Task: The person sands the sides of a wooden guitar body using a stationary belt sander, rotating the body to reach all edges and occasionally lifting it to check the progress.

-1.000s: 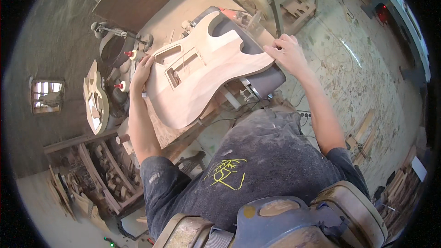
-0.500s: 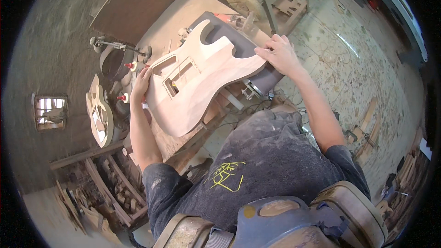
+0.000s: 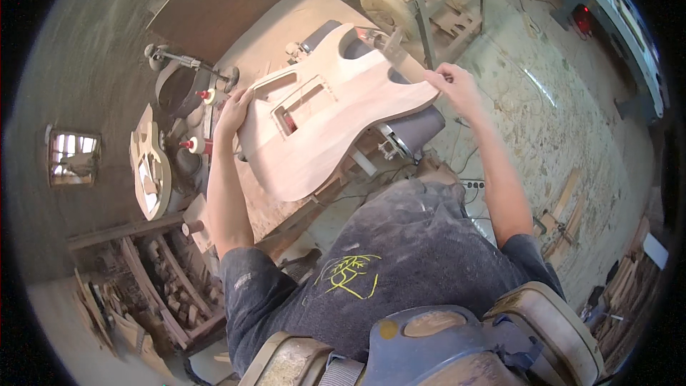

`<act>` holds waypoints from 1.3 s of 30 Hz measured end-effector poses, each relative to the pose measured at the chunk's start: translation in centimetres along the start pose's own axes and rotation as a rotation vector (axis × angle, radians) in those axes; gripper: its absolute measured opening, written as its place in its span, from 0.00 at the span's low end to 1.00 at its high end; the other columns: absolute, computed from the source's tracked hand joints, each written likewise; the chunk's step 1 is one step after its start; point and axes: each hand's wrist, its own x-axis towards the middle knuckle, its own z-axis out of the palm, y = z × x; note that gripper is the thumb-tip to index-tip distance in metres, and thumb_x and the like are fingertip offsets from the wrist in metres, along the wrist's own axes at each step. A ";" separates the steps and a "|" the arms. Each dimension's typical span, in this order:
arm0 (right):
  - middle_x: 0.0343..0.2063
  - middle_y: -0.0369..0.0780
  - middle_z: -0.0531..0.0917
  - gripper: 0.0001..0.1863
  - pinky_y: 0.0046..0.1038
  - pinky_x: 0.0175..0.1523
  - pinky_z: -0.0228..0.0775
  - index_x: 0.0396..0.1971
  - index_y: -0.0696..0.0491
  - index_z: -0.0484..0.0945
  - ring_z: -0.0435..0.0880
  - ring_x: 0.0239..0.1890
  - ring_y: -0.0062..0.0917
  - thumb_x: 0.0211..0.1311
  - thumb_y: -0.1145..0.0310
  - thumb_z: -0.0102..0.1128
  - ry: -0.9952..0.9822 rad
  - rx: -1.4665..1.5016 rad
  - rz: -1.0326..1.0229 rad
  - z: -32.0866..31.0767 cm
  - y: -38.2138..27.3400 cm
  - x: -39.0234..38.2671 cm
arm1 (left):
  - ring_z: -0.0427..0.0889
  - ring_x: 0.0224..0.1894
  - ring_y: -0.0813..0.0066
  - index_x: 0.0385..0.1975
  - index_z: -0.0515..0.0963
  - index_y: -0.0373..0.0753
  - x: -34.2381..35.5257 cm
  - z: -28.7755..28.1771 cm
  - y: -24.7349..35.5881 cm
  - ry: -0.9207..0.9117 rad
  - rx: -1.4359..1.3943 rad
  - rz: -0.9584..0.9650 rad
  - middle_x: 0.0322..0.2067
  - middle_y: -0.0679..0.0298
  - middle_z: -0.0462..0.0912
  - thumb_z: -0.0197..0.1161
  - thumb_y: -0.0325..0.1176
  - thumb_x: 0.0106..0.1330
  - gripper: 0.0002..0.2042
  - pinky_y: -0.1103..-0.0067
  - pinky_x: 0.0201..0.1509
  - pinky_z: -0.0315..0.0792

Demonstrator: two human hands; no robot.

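A pale, unfinished wooden electric guitar body [image 3: 321,129] is held up in front of me, with two pointed horns and cut-out cavities in its upper face. My left hand [image 3: 233,112] grips its left edge, beside the cavities. With its fingers pinched, my right hand [image 3: 454,86] holds the tip of the horn at the right. Under the body lies a belt sander with a dark grey belt [image 3: 420,131], largely hidden by the wood.
Red-capped glue bottles [image 3: 194,145] stand left of the wooden workbench [image 3: 268,25]. Another guitar body [image 3: 150,164] hangs on the left wall. Wood offcuts [image 3: 179,293] fill a rack at lower left. A metal-framed machine with a round disc [image 3: 386,11] stands beyond the bench.
Both hands have shifted the guitar body to the right and slightly away from me. More of the belt sander's near end shows below it. The grip stays on both sides.
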 end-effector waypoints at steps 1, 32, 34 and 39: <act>0.29 0.44 0.79 0.22 0.29 0.41 0.73 0.31 0.59 0.81 0.81 0.31 0.29 0.62 0.51 0.63 -0.023 0.047 0.051 -0.7 0.6 0.3 | 0.79 0.52 0.64 0.55 0.77 0.32 0.3 0.8 0.6 0.010 -0.012 -0.008 0.48 0.51 0.83 0.51 0.48 0.73 0.24 0.74 0.58 0.68; 0.57 0.56 0.76 0.35 0.41 0.69 0.60 0.57 0.66 0.69 0.74 0.61 0.44 0.76 0.45 0.37 0.320 1.252 -0.452 -17.7 -12.2 19.8 | 0.83 0.50 0.60 0.52 0.73 0.27 -5.2 1.8 26.2 0.533 -1.515 0.339 0.44 0.48 0.82 0.58 0.48 0.67 0.26 0.65 0.54 0.80; 0.56 0.57 0.77 0.43 0.39 0.69 0.60 0.56 0.73 0.68 0.75 0.60 0.45 0.74 0.40 0.32 0.292 1.071 -0.501 -17.7 -9.9 21.0 | 0.82 0.52 0.58 0.53 0.72 0.25 -4.4 4.7 25.3 0.538 -1.457 0.307 0.46 0.46 0.81 0.61 0.44 0.65 0.26 0.66 0.56 0.79; 0.52 0.61 0.78 0.36 0.40 0.67 0.67 0.52 0.74 0.72 0.77 0.58 0.49 0.68 0.49 0.42 0.074 1.374 -0.423 -16.6 -7.8 23.2 | 0.82 0.52 0.54 0.57 0.69 0.22 -3.4 9.0 23.9 0.475 -1.638 0.462 0.50 0.45 0.80 0.61 0.35 0.60 0.28 0.65 0.61 0.75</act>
